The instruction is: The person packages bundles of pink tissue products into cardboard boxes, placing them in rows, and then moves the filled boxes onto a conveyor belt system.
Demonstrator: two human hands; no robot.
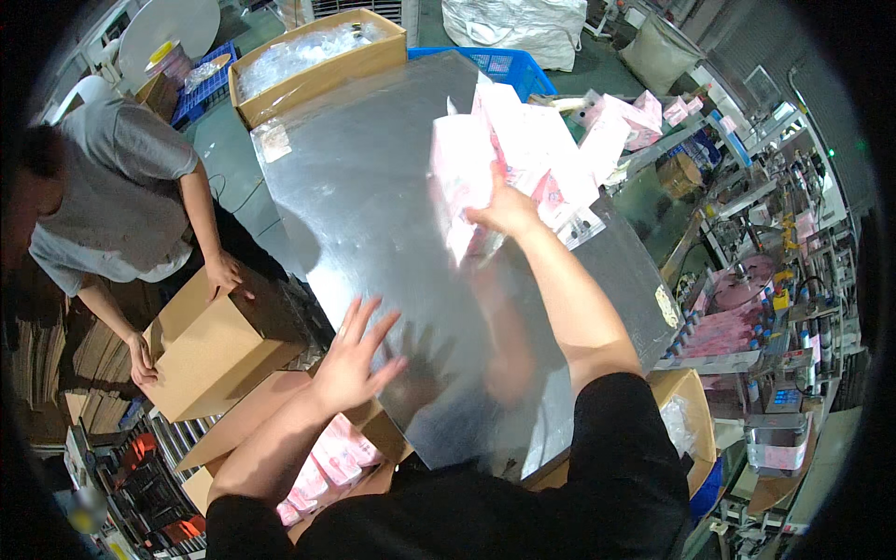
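My right hand [505, 206] grips the front pink-and-white pack [462, 157], its thumb on the near face and the fingers partly hidden beside it. The pack's left edge is blurred. Behind and to the right, more of these packs [553, 143] crowd the far right part of the metal table [364, 231]. My left hand [357, 357] is spread over the table's left edge and holds nothing. Below my left forearm, an open cardboard carton [381, 430] contains several pink-and-white packs [339, 455].
At left, a co-worker [126, 182] holds an open cardboard box [210, 350] above a roller conveyor [171, 444]. A carton of clear plastic [318, 59] stands at the table's far left corner, beside a blue crate [504, 66]. Packaging machinery [749, 294] lines the right side.
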